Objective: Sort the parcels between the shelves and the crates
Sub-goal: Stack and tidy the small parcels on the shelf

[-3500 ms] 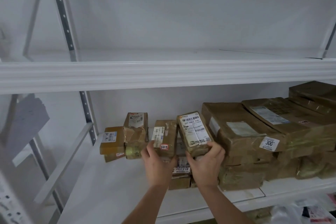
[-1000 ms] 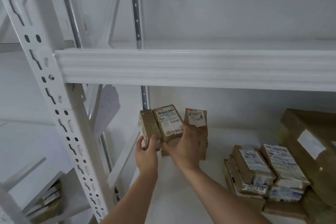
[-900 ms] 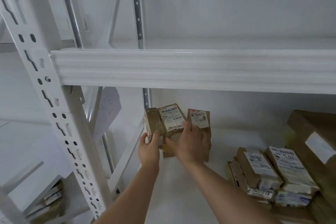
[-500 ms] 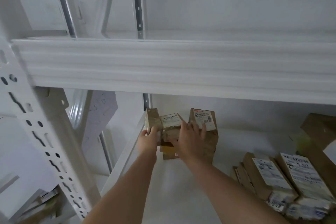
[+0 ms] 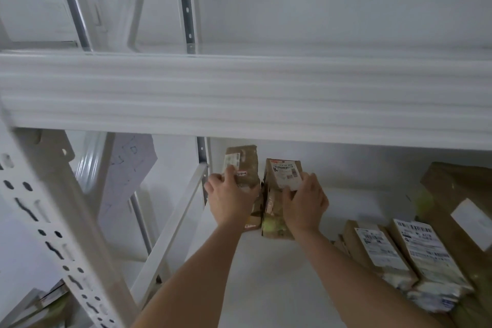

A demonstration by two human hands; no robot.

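Head view shows the left hand (image 5: 231, 200) and right hand (image 5: 306, 205) now each gripping a parcel stood upright at the shelf (image 5: 266, 274) corner, so placing looks nearly finished.

Soft, even, cool white light, faint shadows, slight motion blur throughout, wide-angle bending at edges

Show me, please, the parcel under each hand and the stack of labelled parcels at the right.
Left-hand parcel (image 5: 246, 165): head view, brown upper face.
Right-hand parcel (image 5: 285, 170): head view, white label.
Labelled stack (image 5: 423, 245): head view, top label.
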